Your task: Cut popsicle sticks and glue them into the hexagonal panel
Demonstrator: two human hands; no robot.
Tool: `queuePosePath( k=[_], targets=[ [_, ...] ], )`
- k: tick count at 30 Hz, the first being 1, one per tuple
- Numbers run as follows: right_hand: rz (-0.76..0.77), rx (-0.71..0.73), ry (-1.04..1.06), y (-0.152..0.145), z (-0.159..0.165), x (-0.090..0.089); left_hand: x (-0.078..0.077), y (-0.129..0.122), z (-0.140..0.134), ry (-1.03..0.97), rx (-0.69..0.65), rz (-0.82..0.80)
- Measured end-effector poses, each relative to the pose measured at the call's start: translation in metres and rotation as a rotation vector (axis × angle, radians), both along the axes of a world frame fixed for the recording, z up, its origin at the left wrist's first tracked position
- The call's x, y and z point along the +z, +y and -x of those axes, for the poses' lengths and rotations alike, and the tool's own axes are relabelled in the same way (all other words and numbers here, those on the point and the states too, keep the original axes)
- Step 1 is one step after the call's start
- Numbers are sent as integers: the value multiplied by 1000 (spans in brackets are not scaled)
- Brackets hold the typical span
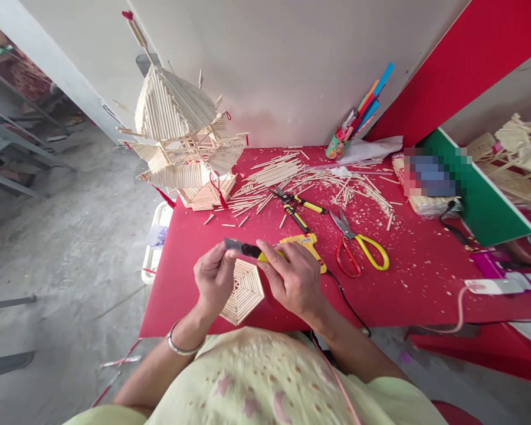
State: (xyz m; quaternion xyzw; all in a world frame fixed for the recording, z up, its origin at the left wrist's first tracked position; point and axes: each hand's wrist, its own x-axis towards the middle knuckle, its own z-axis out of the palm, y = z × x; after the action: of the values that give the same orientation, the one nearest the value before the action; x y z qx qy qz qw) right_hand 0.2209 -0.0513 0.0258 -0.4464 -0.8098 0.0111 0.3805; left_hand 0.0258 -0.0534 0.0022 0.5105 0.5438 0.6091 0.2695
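My right hand (295,276) grips a utility knife (250,250) with a black and yellow handle, its blade pointing left. The blade end lies across the fingertips of my left hand (215,276), which is closed in a pinch; whatever it holds is hidden. Below and between both hands, a hexagonal panel of wooden sticks (243,298) rests on the red table (177,295). Just beyond my right hand lies a yellow glue gun (308,242), partly covered by it.
A stick-built pagoda (177,118) stands at the back left. Loose sticks (277,174) and shavings are scattered behind the pliers (294,209) and scissors (351,236). A pen holder (336,146) stands against the wall. A power strip (491,286) sits at the right, and cables cross the table's front edge.
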Motion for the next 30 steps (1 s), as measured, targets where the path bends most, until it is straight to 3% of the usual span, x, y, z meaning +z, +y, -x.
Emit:
queuePosePath(
  k=[3, 6, 11, 22, 30],
  targets=[
    [-27, -65, -12, 0, 0, -1, 3, 0, -1, -80, 22, 8],
    [-23, -87, 41, -1, 1, -2, 7, 0, -4, -200, -39, 58],
    [50, -23, 162, -2, 4, 0, 4, 1, -4, -280, -137, 132],
    [280, 143, 230, 0, 1, 1, 4, -1, 0, -165, -200, 163],
    [297, 109, 200, 0, 1, -1, 7, 0, 3, 20, -163, 117]
  ],
)
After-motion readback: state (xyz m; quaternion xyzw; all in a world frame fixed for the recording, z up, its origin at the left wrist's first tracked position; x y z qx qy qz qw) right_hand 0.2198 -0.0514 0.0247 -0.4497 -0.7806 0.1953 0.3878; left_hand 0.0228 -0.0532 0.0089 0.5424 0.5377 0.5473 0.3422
